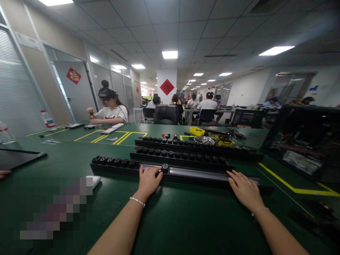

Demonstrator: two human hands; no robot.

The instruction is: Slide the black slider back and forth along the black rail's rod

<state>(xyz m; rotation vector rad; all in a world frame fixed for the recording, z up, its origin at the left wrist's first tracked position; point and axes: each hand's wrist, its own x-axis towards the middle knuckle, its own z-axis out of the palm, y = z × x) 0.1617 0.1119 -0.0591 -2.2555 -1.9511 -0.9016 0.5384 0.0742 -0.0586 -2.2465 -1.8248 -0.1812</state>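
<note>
A long black rail (198,173) with a shiny channel lies across the green table in front of me. Several black socket-like modules (110,161) sit in a row at its left end. One single black module (165,168) stands apart from them, near the rail's middle. My left hand (149,180) rests on the front of the rail with fingers apart, its fingertips touching or just beside that lone module. Farther right, my right hand (244,188) lies on the rail with spread fingers, holding nothing. Behind it are a second filled rail (180,157) and a third filled rail (193,144).
A yellow tray (197,131), a metal dish (204,140) and loose tools stand behind the rails. On the right is a large open black case (302,141). A pixelated object lies at left front. A person (114,109) works across the table; another person's fingers (4,173) show at far left.
</note>
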